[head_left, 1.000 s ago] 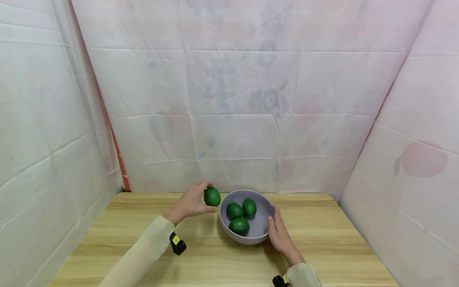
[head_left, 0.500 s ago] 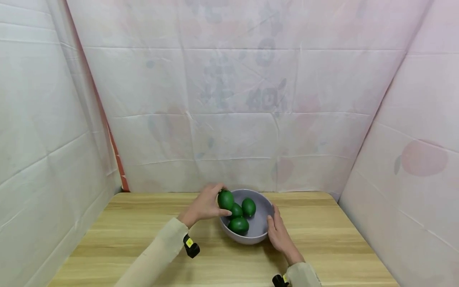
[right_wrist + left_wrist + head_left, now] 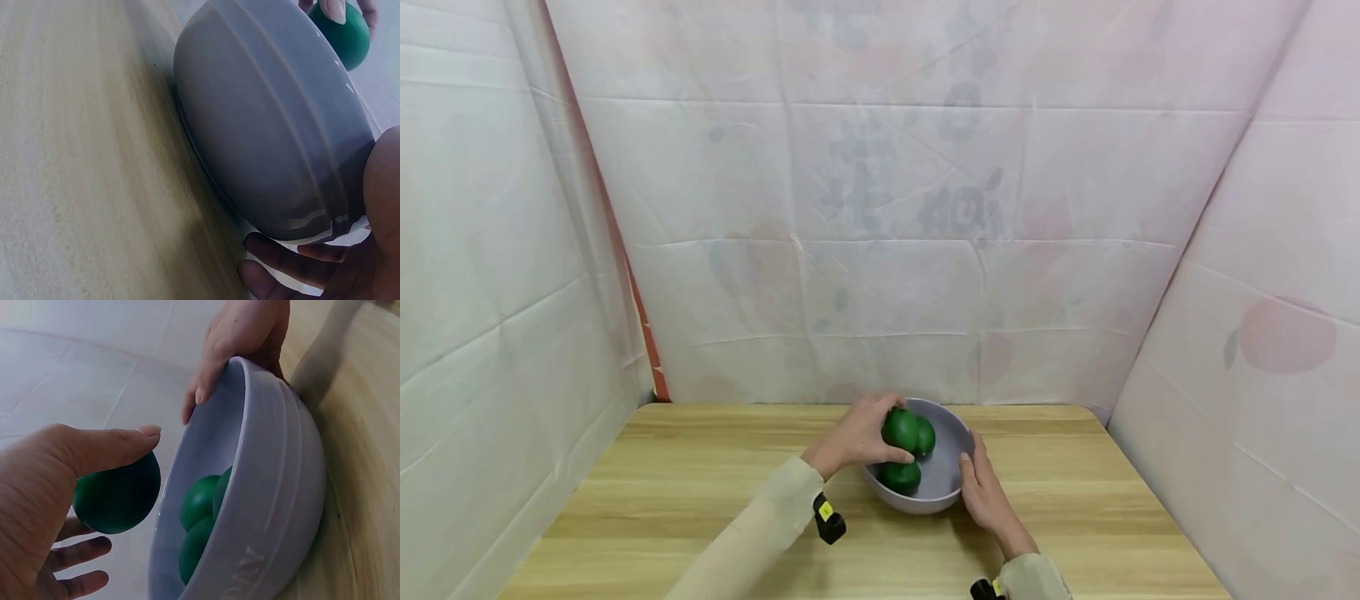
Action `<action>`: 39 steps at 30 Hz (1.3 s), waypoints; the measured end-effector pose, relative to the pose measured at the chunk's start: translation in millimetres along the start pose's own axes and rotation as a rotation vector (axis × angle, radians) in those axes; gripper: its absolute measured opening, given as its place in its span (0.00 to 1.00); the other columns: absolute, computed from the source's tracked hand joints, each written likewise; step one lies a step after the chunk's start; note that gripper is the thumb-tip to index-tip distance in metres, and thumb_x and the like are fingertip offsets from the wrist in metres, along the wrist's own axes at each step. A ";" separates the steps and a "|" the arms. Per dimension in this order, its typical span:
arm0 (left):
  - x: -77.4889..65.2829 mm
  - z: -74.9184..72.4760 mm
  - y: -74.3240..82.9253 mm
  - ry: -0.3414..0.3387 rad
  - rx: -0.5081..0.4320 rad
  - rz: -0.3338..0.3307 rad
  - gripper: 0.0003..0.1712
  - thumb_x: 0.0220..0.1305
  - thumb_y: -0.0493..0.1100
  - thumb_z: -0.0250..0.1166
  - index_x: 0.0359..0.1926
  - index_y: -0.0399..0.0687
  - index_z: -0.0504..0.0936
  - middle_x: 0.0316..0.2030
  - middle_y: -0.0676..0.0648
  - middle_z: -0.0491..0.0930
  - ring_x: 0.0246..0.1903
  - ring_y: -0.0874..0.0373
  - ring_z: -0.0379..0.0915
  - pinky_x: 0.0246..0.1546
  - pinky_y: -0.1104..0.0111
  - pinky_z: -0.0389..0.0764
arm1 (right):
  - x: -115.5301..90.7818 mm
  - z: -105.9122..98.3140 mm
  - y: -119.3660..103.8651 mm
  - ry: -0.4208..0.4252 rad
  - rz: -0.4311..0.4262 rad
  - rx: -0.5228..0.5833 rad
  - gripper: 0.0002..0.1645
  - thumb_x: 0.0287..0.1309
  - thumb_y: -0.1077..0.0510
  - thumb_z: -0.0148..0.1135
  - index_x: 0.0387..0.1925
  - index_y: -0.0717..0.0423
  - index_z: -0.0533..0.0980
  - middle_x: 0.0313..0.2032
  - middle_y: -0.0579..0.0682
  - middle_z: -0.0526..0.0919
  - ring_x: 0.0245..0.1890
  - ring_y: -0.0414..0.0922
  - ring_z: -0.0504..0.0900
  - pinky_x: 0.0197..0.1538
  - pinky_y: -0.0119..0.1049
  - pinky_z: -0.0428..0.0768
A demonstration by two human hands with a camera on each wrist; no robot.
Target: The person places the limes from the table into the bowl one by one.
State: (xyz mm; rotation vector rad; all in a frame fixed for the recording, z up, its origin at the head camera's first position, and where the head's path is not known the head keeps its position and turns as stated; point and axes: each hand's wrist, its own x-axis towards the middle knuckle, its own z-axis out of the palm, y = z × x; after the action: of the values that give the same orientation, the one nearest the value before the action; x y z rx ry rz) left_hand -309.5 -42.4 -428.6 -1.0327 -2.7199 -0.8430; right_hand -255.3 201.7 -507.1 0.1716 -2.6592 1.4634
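My left hand (image 3: pixel 867 433) grips a smooth green, egg-shaped fruit (image 3: pixel 900 429) over the left part of a grey-purple bowl (image 3: pixel 947 475). In the left wrist view, the thumb lies across the held fruit (image 3: pixel 119 497), which is above the bowl's rim. Inside the bowl, green fruits (image 3: pixel 200 503) of the same kind lie together; one is partly covered by the held fruit in the head view. My right hand (image 3: pixel 988 492) holds the bowl's right side, thumb at the rim and fingers around the outer wall, as the right wrist view shows of the bowl (image 3: pixel 269 125).
The bowl stands on a wooden table (image 3: pixel 700 475) towards its back edge. A pale printed cloth (image 3: pixel 880 292) hangs right behind the table, and more cloth closes in the left and right sides. Each wrist carries a small black camera (image 3: pixel 830 521).
My left hand has carried the green fruit rightwards, from beside the bowl's left rim to over the fruits inside. The right hand and the bowl have stayed in place.
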 end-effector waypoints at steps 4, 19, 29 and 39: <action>3.7 6.4 2.3 -0.026 0.004 0.012 0.39 0.52 0.60 0.78 0.61 0.55 0.73 0.56 0.51 0.79 0.52 0.56 0.76 0.51 0.65 0.80 | -0.8 0.2 1.1 -0.003 0.003 -0.003 0.35 0.82 0.56 0.29 0.79 0.66 0.36 0.79 0.70 0.40 0.80 0.67 0.41 0.78 0.65 0.43; 14.2 30.5 17.3 -0.112 0.080 0.016 0.41 0.53 0.63 0.77 0.64 0.55 0.72 0.56 0.50 0.81 0.54 0.55 0.75 0.54 0.64 0.79 | -2.7 -0.7 1.8 -0.003 -0.005 -0.016 0.35 0.82 0.55 0.30 0.79 0.66 0.36 0.79 0.70 0.41 0.79 0.68 0.43 0.77 0.67 0.46; 17.7 46.8 16.8 -0.125 0.132 0.019 0.41 0.52 0.66 0.76 0.62 0.58 0.72 0.55 0.53 0.82 0.51 0.57 0.74 0.58 0.59 0.76 | -2.0 0.0 2.6 -0.007 -0.014 -0.020 0.35 0.82 0.55 0.29 0.79 0.66 0.36 0.79 0.70 0.41 0.79 0.68 0.43 0.77 0.67 0.46; 18.7 55.7 15.0 -0.135 0.178 0.050 0.38 0.52 0.66 0.76 0.60 0.60 0.74 0.52 0.53 0.83 0.47 0.59 0.75 0.51 0.65 0.77 | -3.4 1.1 3.7 0.002 -0.032 -0.014 0.35 0.82 0.56 0.29 0.79 0.66 0.36 0.79 0.70 0.41 0.79 0.68 0.43 0.77 0.67 0.46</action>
State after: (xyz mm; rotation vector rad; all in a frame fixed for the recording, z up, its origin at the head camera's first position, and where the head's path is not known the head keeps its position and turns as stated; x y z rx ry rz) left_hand -309.2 7.5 -463.1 -1.1520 -2.8024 -0.5294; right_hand -252.5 202.9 -511.3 0.2103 -2.6516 1.4344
